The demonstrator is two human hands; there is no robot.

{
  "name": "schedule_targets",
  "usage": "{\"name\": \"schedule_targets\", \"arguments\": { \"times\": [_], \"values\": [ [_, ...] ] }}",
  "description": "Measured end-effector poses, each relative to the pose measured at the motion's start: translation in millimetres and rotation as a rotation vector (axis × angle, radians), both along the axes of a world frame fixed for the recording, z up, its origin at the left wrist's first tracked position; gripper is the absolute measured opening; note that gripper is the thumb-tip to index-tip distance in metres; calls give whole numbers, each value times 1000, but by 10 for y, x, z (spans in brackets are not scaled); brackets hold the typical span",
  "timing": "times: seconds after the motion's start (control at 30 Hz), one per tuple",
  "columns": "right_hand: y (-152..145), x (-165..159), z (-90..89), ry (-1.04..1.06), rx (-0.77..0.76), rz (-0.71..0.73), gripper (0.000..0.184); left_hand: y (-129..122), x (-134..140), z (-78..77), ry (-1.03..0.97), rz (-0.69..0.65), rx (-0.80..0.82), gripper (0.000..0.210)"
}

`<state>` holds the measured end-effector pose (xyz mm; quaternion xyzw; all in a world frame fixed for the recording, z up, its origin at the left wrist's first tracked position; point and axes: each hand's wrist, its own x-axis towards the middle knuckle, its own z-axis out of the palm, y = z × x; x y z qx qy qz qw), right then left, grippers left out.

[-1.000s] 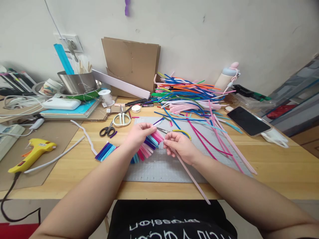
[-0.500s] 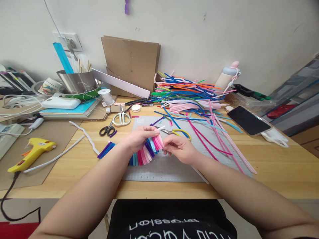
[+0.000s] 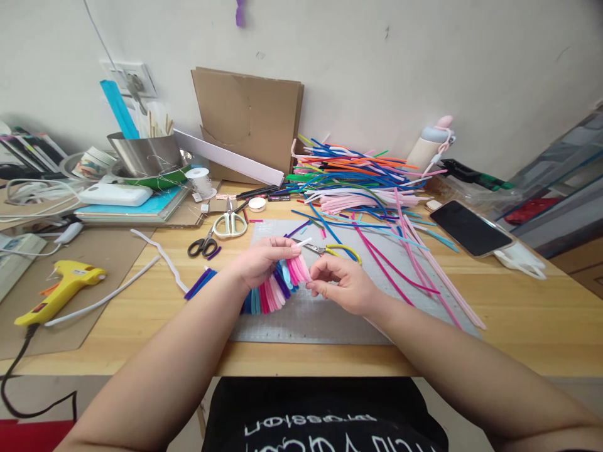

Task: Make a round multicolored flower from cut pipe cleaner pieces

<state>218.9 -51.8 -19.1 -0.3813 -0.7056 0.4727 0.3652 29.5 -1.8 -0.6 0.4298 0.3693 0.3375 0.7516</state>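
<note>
My left hand (image 3: 268, 260) is closed around a row of bent pipe cleaners (image 3: 271, 295) in purple, blue, teal, magenta and pink. A short white end pokes out above its thumb. On the row's right side, my right hand (image 3: 342, 282) pinches the lower end of the light pink pipe cleaner (image 3: 303, 274) between thumb and fingers. Part of the row is hidden behind the left hand and wrist. Yellow-handled pliers (image 3: 346, 252) lie just behind the hands on the grey cutting mat (image 3: 311, 323). More purple and blue pieces (image 3: 200, 284) show left of my left wrist.
A heap of coloured pipe cleaners (image 3: 358, 176) lies against the wall, with loose long ones (image 3: 438, 270) at right. Black scissors (image 3: 202, 247), white-handled scissors (image 3: 230, 224) and a yellow glue gun (image 3: 61, 289) are on the left. A phone (image 3: 471, 228) rests at right.
My right hand has turned slightly, its fingers now drawn together at the pink pipe cleaner's end. My left hand stays nearly still with the row.
</note>
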Motion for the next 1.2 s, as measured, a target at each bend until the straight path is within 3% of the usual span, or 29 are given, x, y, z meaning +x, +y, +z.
{"name": "schedule_targets", "arguments": {
  "times": [0.47,0.63,0.8,0.97,1.07,1.13,1.2],
  "values": [
    [-20,-23,-56,146,-162,25,22,-1,5,6,7,15,24,17],
    [-24,-17,-31,89,-109,-2,17,3,-1,-10,4,-3,35,16],
    [-15,10,-8,56,37,40,11,7,13,-50,8,-11,33,17],
    [29,31,33,-40,305,154,15,3,41,-110,7,-81,21,18],
    [42,45,75,-98,455,182,12,-9,37,-72,4,-79,19,18],
    [20,80,109,-93,563,120,5,-22,18,-7,-2,-44,30,18],
    [-33,141,144,-22,675,-43,23,-35,-14,71,-13,-7,59,18]
  ]
}}
